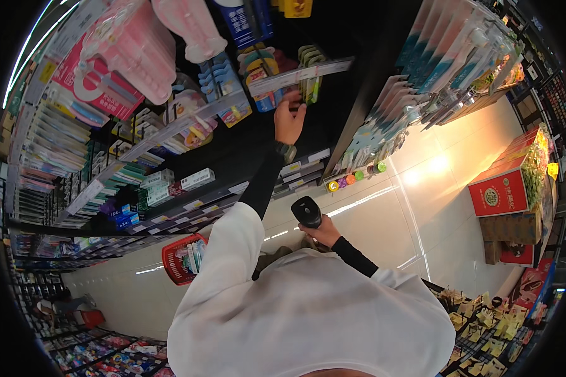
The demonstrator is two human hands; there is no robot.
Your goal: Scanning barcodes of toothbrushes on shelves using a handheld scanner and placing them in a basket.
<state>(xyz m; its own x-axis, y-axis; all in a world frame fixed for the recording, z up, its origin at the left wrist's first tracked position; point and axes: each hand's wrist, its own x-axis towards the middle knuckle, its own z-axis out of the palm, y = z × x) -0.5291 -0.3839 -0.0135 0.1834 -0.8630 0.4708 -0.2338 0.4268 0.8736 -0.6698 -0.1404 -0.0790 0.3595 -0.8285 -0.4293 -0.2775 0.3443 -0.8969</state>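
My left hand [290,121] is raised to a rack of hanging packs, its fingers bent and its thumb apart. The fingertips are just under a price-label strip [302,75], close to a row of green packs [313,87] and a blue-and-yellow card pack [265,101]. I cannot tell whether they touch a pack; nothing shows held in the hand. Down near my waist, my right hand [328,232] grips a black handheld barcode scanner [306,211] by its handle.
A red plastic basket [172,261] holding packs stands on the tiled floor [377,221] beside the shelf. Small boxes [198,179] line a lower shelf. More packs [453,61] hang to the right, with stacked cartons [507,226] beyond. A person [52,306] is far left.
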